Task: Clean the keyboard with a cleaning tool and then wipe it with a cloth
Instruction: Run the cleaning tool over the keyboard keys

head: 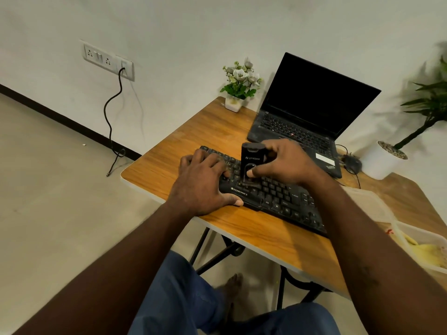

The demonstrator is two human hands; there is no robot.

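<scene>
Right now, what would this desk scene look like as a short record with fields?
surface: wooden table
keyboard: black, lying diagonally on the table
left hand: rests on the keyboard's left end
cleaning tool: black, upright, lower end on the keys
right hand: grips the cleaning tool
behind: open laptop, screen dark; small flower pot
</scene>
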